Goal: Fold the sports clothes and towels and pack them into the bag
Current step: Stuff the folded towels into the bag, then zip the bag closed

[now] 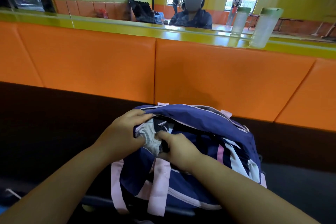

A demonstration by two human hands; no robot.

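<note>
Pinching clothes (152, 142) in bag (190, 120), right grip (179, 149).

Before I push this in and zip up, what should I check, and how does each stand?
1. Bag mouth held open: ok, left hand grips its edge.
2. Clothes fully inside: not ok, white and dark cloth bulges out of the mouth.
3. Hold on clothes: ok, right hand pinches them.
4. Straps off the mouth: ok, they hang down the front.
5. Room left inside: cannot tell, hidden.
</note>
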